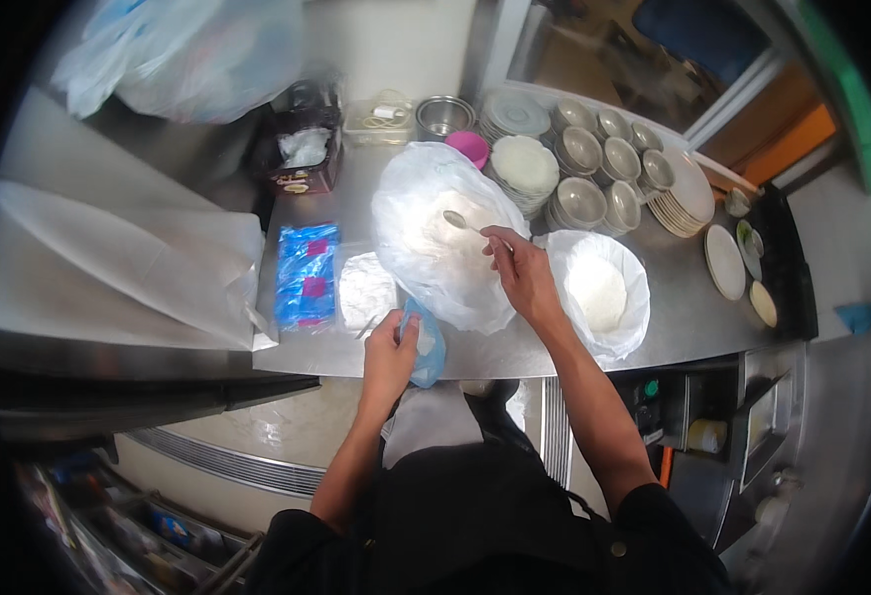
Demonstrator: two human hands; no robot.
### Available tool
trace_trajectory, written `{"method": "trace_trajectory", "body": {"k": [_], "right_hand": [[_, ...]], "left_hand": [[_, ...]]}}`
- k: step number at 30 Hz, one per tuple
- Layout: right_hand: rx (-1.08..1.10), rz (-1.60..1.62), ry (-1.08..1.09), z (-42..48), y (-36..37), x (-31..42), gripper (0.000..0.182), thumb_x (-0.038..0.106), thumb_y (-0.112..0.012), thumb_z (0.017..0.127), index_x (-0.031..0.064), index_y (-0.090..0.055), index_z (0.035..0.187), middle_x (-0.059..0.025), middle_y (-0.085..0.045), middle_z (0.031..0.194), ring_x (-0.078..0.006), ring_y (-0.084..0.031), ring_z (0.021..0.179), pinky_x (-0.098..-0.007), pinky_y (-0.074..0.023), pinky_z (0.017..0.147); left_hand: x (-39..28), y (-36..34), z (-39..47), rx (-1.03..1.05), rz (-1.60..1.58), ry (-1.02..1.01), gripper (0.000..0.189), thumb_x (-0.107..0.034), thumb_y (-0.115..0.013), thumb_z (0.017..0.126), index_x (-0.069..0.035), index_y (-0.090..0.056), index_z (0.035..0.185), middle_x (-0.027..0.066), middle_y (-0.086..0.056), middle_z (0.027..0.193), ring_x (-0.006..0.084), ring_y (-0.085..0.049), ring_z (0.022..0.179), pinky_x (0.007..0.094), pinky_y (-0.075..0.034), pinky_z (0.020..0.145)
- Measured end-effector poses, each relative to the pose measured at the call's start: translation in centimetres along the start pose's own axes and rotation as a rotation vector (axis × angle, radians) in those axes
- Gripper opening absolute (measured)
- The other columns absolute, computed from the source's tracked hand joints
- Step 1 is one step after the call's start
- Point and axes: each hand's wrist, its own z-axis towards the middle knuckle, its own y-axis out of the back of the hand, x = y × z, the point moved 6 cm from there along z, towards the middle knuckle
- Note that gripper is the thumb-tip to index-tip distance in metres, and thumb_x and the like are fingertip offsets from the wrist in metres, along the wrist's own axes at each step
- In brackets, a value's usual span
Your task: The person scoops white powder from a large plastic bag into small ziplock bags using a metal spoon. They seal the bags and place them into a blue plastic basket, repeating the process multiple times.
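My right hand (pixel 521 271) grips the handle of a metal spoon (pixel 454 219), its bowl over pale powder (pixel 454 242) in a large white plastic bag (pixel 406 182). My left hand (pixel 391 353) pinches a small translucent blue plastic bag (pixel 429 357) near the counter's front edge; what it contains is hard to make out. A thin handle (pixel 367 327) shows beside that hand. Just beyond the left hand sits a container of white powder (pixel 368 291). To the right of my right wrist, another container lined with a white bag (pixel 635 301) holds white powder (pixel 597 290).
Blue plastic bags (pixel 307 275) lie flat on the steel counter (pixel 495 361) at left. Along the back stand a metal pot (pixel 444 117), a pink bowl (pixel 467 150), stacked plates (pixel 525 167) and stacked bowls (pixel 580 201). A dark box (pixel 303 175) stands back left; more plates (pixel 724 262) sit at right.
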Motion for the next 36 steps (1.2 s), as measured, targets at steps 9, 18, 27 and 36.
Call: {"method": "trace_trajectory", "body": {"k": [9,18,27,36], "right_hand": [[-0.602,0.272,-0.185,-10.1,15.2,-2.6,0.029,0.021,-0.047,0.113,-0.0023,-0.066,0.115,-0.0086,-0.072,0.086,-0.0113,-0.066,0.075,-0.0276,-0.0544,0.07],[-0.681,0.121,-0.413,-14.0,20.5,-10.4,0.028,0.017,-0.049,0.111,-0.0026,-0.066,0.122,-0.0113,-0.074,0.092,-0.0127,-0.067,0.072,-0.0284,-0.0547,0.066],[-0.374,0.292,-0.548,-10.7,18.8,-13.2,0.033,0.018,-0.046,0.108,-0.0067,-0.062,0.124,-0.0171,-0.075,0.101,-0.0142,-0.065,0.058,-0.0282,-0.0526,0.053],[-0.53,0.779,-0.6,-16.8,23.2,-13.1,0.035,0.025,-0.049,0.109,-0.0018,-0.062,0.127,-0.0174,-0.073,0.109,-0.0136,-0.063,0.066,-0.0271,-0.0531,0.062]], "left_hand": [[-7.1,-8.8,-1.4,0.321,-0.175,-0.031,0.019,-0.016,-0.058,0.106,-0.002,-0.066,0.116,-0.0031,-0.049,0.06,0.0041,-0.043,0.049,0.0243,-0.033,0.046],[-8.1,-16.0,1.2,0.422,-0.139,-0.077,0.02,-0.016,-0.057,0.107,-0.002,-0.064,0.12,-0.0029,-0.05,0.058,0.0044,-0.042,0.047,0.0243,-0.031,0.045],[-7.5,-16.3,-2.0,0.101,0.109,-0.16,0.026,-0.008,-0.056,0.104,-0.002,-0.055,0.129,0.0116,-0.065,0.091,0.0134,-0.056,0.065,0.0297,-0.045,0.058],[-8.2,-17.6,-2.3,0.204,0.408,-0.581,0.027,0.007,-0.052,0.092,0.003,-0.068,0.114,0.0231,-0.067,0.116,0.0417,-0.065,0.092,0.0438,-0.051,0.082]]}}
